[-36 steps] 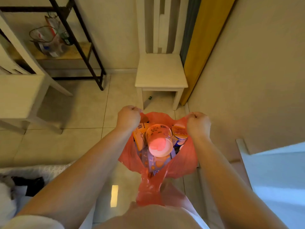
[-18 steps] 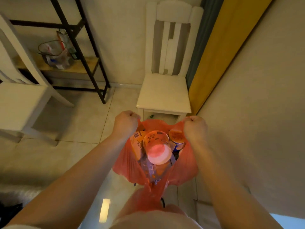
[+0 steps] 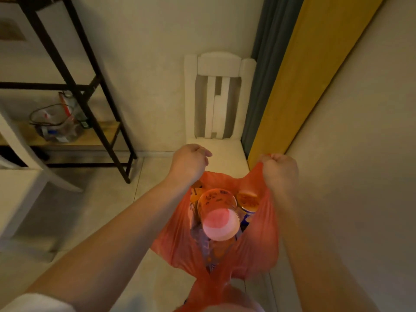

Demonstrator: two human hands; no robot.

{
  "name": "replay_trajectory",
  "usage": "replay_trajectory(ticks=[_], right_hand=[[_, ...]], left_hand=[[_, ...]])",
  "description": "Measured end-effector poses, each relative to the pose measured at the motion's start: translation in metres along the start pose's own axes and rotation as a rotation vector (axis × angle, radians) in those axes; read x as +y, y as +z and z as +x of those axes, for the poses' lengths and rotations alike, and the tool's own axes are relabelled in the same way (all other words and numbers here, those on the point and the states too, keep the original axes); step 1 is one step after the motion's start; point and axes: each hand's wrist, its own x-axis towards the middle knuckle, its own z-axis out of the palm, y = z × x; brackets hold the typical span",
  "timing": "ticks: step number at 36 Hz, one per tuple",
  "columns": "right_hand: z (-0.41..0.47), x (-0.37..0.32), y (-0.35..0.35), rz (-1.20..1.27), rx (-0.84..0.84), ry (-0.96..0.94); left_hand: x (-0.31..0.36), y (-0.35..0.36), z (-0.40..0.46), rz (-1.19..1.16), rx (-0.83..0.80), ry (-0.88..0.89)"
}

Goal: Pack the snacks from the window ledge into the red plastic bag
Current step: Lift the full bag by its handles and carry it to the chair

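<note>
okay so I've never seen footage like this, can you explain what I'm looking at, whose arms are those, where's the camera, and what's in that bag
There is no machine here. The camera sits on a person's head and looks forward and down, so the two bare arms are the wearer's own. The left hand and the right hand each grip one side of a red plastic bag and hold its mouth open above a tiled floor. Inside are snacks: a large cup with a pale lid, a smaller tub beside it, and packets underneath. Behind stand a white chair, a black shelf and a yellow curtain.
</note>
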Motion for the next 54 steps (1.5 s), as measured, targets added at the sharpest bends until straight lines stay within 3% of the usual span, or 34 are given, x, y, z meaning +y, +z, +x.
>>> replay_trajectory(ticks=[7,15,22,40,54], right_hand=[[0.037,-0.053,-0.006,0.161,-0.069,-0.075],[0.098,-0.101,-0.013,0.163,-0.132,-0.185],[0.154,-0.127,-0.003,0.134,-0.168,-0.177],[0.304,-0.157,0.069,0.083,-0.092,-0.014],[0.402,-0.142,0.121,-0.024,-0.12,0.076]], left_hand=[[0.049,-0.002,0.045,-0.071,0.027,0.118],[0.103,0.004,0.105,-0.099,0.114,0.2],[0.124,0.005,0.161,-0.173,0.211,0.171],[0.134,0.031,0.321,-0.064,0.033,0.097],[0.111,0.067,0.419,-0.005,0.056,-0.034]])
